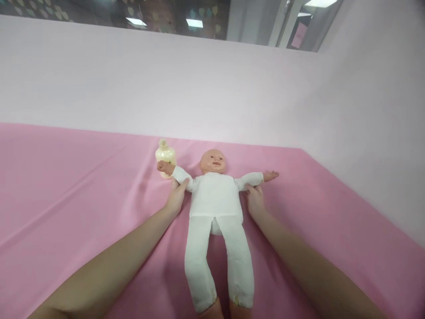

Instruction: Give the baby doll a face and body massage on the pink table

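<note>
Two bare forearms reach forward from the bottom edge toward a baby doll (215, 197) lying face up on a pink sheet (66, 186). Dressed in a white suit, the doll lies with its legs toward the viewer and its arms spread wide. The person's left hand (175, 197) rests against the sleeve on the viewer's left, fingers loosely curled beside it, not closed around anything. The right hand (255, 200) touches the other sleeve from below, fingers relaxed and holding nothing. A pale yellow baby bottle (165, 156) stands upright just behind the doll's small fist on the left. Behind the sheet rises a plain pale pink wall (199, 84).
</note>
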Tool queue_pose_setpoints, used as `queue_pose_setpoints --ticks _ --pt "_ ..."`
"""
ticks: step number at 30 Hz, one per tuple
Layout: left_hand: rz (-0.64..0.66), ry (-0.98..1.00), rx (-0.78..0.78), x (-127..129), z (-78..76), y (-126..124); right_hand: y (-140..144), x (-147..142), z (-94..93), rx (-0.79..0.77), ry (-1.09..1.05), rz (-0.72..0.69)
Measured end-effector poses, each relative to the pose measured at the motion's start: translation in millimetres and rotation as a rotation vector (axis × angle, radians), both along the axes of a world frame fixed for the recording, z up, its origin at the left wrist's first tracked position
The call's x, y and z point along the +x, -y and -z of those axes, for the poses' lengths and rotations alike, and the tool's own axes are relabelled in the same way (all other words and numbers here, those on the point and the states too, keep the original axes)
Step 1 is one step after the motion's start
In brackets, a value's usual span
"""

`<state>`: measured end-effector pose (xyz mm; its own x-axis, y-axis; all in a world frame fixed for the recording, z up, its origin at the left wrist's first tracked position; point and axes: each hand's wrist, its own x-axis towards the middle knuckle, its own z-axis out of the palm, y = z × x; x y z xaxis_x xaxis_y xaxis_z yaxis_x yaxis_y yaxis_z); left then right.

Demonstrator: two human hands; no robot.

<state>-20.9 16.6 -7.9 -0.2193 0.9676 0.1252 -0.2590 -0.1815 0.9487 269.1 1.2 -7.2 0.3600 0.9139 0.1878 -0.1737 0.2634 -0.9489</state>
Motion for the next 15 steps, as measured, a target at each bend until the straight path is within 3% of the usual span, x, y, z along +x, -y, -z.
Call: queue_pose_setpoints --ticks 3,7,10,15 --pt "0.142 -0.095 0.03 3 -6.6 7 1 1 -1.9 -0.025 0.075 -0.008" --pt "0.281 -0.423 0.253 6 -15.9 13 2 -2 -3.9 0.131 0.344 -0.132" --pt "0.276 -0.571 0.35 7 -17.6 14 3 -5 -4.9 0.192 0.535 -0.192" --pt "0.228 -0.559 0.259 8 -13.9 12 0 -6 -2.5 0.094 0.55 -0.191"
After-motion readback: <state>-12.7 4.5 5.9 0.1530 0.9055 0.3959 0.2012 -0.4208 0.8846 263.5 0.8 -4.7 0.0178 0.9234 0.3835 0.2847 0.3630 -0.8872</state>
